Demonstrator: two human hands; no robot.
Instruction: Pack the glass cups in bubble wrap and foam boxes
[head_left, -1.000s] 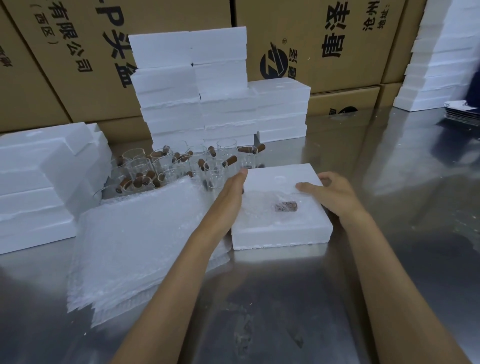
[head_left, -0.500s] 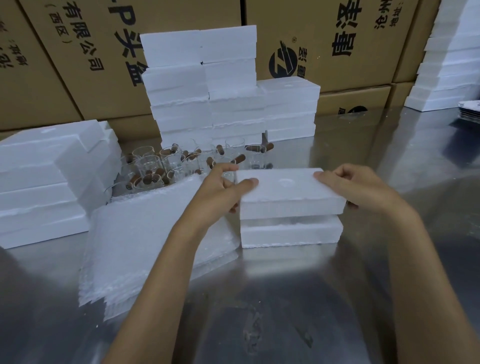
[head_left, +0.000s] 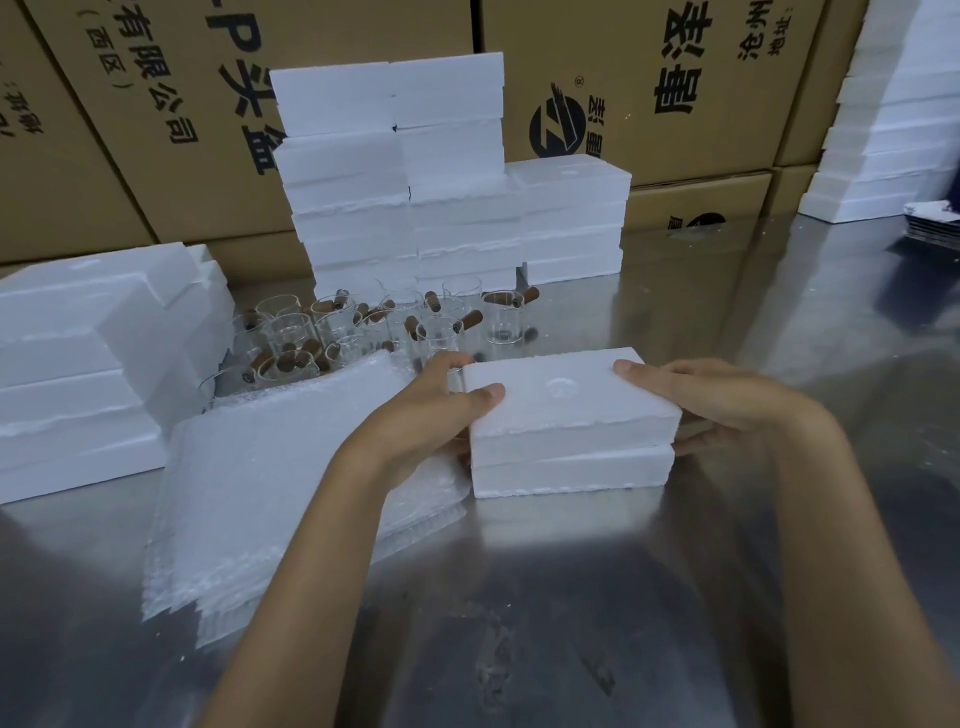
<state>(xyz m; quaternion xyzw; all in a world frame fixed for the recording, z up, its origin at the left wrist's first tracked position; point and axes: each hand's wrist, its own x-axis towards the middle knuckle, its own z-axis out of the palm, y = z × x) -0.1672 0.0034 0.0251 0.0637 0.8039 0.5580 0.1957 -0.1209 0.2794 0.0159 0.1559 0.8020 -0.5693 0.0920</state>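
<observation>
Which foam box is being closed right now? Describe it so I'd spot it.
On the steel table, right of the bubble wrap stack, sits one foam box. Unlike the stacked boxes, both hands grip its lid.

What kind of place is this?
Probably a packing room in a warehouse: big printed cardboard cartons line the wall, foam boxes are stacked up, and glass cups wait on a metal table.

We see two bare forearms reaching up from the lower frame, no sleeves, each ending in a bare hand: left hand (head_left: 434, 415), right hand (head_left: 727, 402).
</observation>
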